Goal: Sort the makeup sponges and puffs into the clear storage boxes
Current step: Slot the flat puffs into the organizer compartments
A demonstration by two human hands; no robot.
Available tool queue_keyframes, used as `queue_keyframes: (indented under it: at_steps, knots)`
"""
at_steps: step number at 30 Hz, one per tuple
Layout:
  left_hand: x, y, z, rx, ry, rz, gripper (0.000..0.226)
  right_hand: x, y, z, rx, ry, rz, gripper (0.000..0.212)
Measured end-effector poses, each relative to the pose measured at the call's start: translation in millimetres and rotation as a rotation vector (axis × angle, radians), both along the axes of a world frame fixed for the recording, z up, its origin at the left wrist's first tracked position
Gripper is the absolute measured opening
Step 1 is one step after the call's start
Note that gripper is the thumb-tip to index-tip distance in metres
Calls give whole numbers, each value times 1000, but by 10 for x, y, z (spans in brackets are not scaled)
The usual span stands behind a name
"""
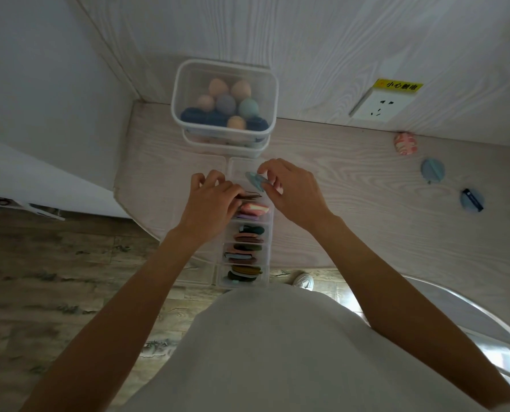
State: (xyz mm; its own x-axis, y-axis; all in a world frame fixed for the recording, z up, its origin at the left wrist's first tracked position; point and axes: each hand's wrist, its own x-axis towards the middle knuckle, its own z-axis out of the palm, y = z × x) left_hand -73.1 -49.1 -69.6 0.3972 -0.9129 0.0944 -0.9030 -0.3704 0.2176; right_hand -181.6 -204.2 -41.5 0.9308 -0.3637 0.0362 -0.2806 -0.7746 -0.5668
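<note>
A light-blue puff [256,181] was pinched in the right hand [292,191] fingers above the far compartment of the divided clear box [270,221]. The left hand [212,200] fingers (curled) pressed back stored puffs; lowering it edgewise seemed next.

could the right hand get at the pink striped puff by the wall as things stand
Probably not yet: the right hand already pinches a light blue puff. The pink striped puff lies uncovered on the table, nothing blocking.

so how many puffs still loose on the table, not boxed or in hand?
3, all on the table to the right: a pink striped puff nearest the wall, a blue puff below it, and a blue puff with a dark strap nearest the edge. More may lie out of frame.
</note>
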Motion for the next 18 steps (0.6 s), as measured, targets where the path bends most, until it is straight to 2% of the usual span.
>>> queue_keyframes:
  at_steps: [5,12,18]
  knots:
    - [1,0,24,15,27,7,13,35,46,-76,-119,81,25,6]
    - [18,-21,35,61,22,-22,10,13,48,-134,-224,43,-46,6]
    - [-26,-30,7,109,-10,-37,17,71,74,-171,-362,47,-89,8]
